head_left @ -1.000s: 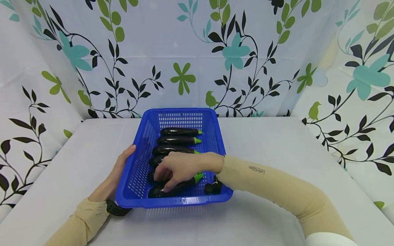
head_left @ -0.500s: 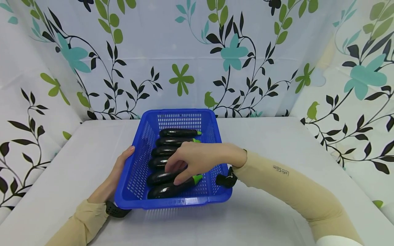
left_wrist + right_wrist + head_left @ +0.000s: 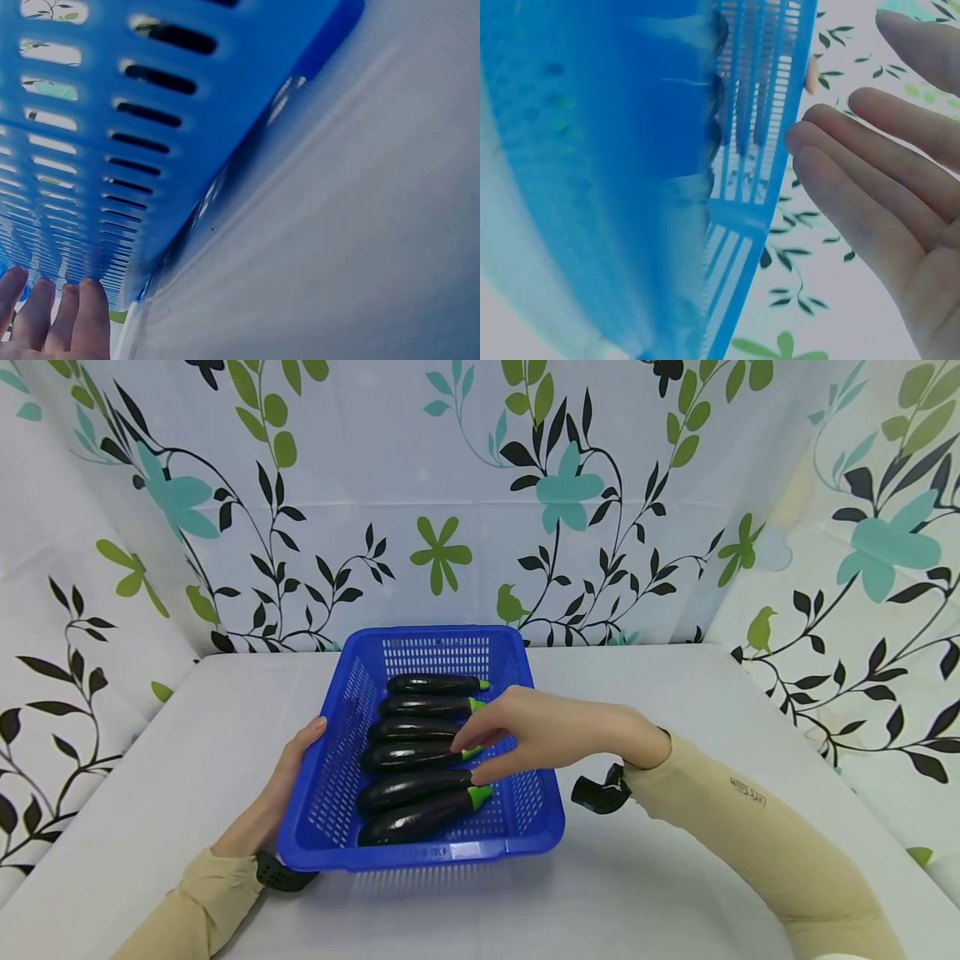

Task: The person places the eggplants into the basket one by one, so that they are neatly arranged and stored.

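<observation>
A blue plastic basket with slotted walls stands on the white table, holding a row of several glossy dark eggplants with green stem ends. At the basket's left side, my left hand touches the outer wall near the rim. The left wrist view shows its fingers straight against the slotted wall. Over the right part of the basket hovers my right hand, thumb and fingers apart and holding nothing. It hides the stem ends of some middle eggplants. In the right wrist view its fingers are extended and loosely bent.
A white cloth-covered table spreads around the basket. Behind and at both sides hangs a white curtain printed with leaves, flowers and birds. A black strap device hangs at my right wrist, another at my left.
My right hand has moved right and slightly up, from over the near eggplants towards the basket's right side, its fingers opening wider. Basket, eggplants and left hand have hardly moved.
</observation>
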{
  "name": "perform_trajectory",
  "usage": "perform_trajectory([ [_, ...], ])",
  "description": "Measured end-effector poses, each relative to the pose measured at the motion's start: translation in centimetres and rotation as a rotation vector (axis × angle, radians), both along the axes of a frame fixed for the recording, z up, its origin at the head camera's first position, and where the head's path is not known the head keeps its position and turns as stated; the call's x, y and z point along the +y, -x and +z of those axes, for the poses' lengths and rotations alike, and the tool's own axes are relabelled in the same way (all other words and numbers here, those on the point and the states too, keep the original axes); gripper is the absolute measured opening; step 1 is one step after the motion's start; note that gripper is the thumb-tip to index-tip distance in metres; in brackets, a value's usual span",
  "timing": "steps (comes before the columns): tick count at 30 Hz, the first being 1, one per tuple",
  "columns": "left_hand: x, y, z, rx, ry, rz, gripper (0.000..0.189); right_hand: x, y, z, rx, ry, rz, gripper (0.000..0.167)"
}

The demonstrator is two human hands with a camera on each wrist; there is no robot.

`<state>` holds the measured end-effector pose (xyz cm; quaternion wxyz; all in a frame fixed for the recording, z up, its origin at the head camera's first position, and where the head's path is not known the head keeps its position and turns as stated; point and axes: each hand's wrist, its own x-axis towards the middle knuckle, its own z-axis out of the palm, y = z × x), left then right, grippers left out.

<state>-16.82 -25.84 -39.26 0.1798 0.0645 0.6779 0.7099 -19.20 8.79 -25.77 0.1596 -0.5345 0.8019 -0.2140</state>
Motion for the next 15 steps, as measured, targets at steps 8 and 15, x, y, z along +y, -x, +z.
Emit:
perform_trajectory([
  [8,0.1,0.1,0.0,0.023,-0.016,-0.008,0.072,4.1,0.0,-1.1,-0.013,0.116,-0.118,0.038],
  [15,-0.1,0.0,0.0,0.035,-0.007,-0.004,0.072,7.8,0.1,-2.2,0.054,0.207,-0.208,0.038],
])
